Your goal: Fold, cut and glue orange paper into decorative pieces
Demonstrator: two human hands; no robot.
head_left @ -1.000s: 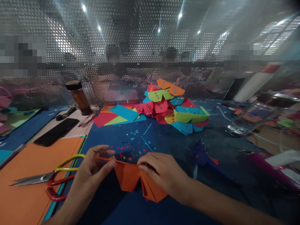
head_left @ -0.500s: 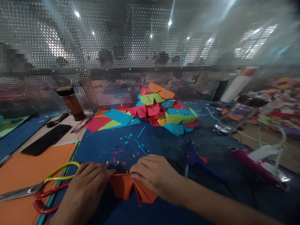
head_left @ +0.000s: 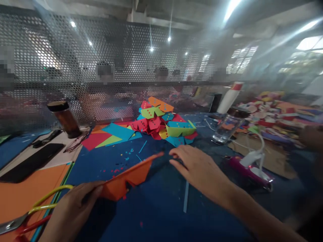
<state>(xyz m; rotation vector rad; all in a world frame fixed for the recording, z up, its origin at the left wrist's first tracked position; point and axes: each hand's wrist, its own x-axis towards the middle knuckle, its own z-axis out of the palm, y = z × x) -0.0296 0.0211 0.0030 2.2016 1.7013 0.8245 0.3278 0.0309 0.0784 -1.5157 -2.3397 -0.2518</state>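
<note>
My left hand (head_left: 75, 205) pinches the left end of a folded orange paper (head_left: 128, 178) between thumb and fingers. The paper is tilted, its right end raised, with a notch cut in its lower edge. To the right, apart from the paper, my right hand (head_left: 194, 168) reaches forward over the blue table, thumb and fingers apart. The blue tool seen earlier at that spot is hidden now. A thin blue paper strip (head_left: 186, 198) lies below the right wrist. Scissors (head_left: 32, 210) with yellow and red handles lie beside my left hand.
A pile of folded, dotted coloured papers (head_left: 156, 122) stands at the back. A brown jar (head_left: 66, 121), black phone (head_left: 32, 161) and orange sheets (head_left: 27, 181) are left. A clear glass jar (head_left: 224, 129), purple device (head_left: 248, 173) and cut-paper heap (head_left: 272, 111) are right.
My right hand has let go of the orange paper and moved right and forward. My left hand keeps hold of the paper, now tilted with its right end up. The view has shifted right.
</note>
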